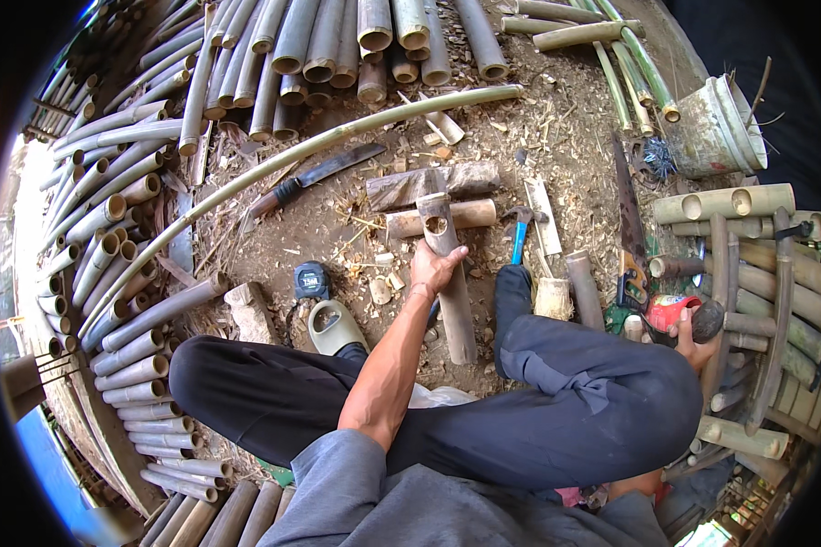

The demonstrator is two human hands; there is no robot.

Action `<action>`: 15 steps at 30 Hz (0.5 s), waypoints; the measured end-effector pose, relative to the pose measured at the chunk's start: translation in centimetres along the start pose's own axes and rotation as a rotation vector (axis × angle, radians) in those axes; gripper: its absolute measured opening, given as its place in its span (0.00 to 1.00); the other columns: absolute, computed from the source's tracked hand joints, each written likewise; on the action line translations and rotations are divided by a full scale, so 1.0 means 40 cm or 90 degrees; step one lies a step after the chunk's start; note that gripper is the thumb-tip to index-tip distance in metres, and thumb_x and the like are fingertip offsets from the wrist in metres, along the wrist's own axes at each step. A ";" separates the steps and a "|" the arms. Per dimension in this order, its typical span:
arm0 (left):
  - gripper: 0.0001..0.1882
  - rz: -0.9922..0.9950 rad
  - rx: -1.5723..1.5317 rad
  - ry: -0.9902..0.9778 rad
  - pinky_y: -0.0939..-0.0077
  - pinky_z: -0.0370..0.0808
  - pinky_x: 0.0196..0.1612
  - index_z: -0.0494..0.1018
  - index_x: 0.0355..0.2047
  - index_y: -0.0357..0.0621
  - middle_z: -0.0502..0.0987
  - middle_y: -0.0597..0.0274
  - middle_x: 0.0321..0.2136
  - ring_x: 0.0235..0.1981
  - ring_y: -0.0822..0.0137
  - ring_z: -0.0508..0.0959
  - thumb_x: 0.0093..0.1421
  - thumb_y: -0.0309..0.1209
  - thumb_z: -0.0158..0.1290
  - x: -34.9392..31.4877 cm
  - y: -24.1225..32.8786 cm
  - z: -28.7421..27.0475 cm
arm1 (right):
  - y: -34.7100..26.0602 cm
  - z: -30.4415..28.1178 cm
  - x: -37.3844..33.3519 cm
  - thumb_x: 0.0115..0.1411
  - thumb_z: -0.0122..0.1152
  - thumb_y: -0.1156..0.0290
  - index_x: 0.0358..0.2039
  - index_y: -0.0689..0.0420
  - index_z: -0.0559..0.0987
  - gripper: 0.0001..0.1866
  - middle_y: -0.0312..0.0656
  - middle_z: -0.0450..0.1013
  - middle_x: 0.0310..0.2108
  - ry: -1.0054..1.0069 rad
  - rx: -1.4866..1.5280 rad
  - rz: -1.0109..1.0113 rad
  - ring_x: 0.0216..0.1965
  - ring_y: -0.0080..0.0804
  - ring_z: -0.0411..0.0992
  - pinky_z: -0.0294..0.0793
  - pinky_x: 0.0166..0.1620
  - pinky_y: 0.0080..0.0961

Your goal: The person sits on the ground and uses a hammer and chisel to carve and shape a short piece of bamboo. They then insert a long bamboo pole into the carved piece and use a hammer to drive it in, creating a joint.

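My left hand [435,269] is wrapped round a bamboo tube [452,314] with a round hole near its far end. That end leans on a short bamboo piece [470,214], which lies in front of a wooden block [474,180]. Out at the right, beside my knee, my right hand [696,339] is closed on a red tool [670,312] with a dark rounded end; its exact kind is unclear. A claw hammer [520,239] with a blue handle lies right of the tube. Close to the red tool is a handsaw [631,275] with an orange handle.
A machete [333,170] lies at far left under a long curved bamboo pole [319,144]. A tape measure [311,281] sits by my left shoe [336,326]. Bamboo tubes [324,46] are stacked far and left. A bucket [702,132] and a bamboo rack [748,310] stand right.
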State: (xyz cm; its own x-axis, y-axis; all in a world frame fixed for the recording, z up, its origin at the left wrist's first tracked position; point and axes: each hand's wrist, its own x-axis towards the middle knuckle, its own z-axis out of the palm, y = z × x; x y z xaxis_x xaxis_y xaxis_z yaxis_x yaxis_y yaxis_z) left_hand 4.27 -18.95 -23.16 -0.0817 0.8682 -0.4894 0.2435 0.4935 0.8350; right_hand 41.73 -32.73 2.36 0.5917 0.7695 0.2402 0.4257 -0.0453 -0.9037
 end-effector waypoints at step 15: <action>0.55 -0.217 0.294 -0.073 0.57 0.71 0.57 0.57 0.59 0.28 0.73 0.36 0.53 0.56 0.46 0.74 0.47 0.62 0.64 0.048 0.163 0.010 | -0.105 0.244 0.155 0.65 0.57 0.72 0.56 0.63 0.66 0.21 0.39 0.73 0.37 -0.358 0.071 -0.163 0.35 0.23 0.72 0.75 0.44 0.24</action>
State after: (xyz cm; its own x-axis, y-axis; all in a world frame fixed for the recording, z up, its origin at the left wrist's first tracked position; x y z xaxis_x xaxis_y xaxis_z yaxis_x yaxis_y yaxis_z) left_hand 6.09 -14.08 -18.76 -0.1305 0.6412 -0.7562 0.6195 0.6482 0.4428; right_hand 36.93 -21.57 4.17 0.0164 0.9661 0.2577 0.4142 0.2280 -0.8812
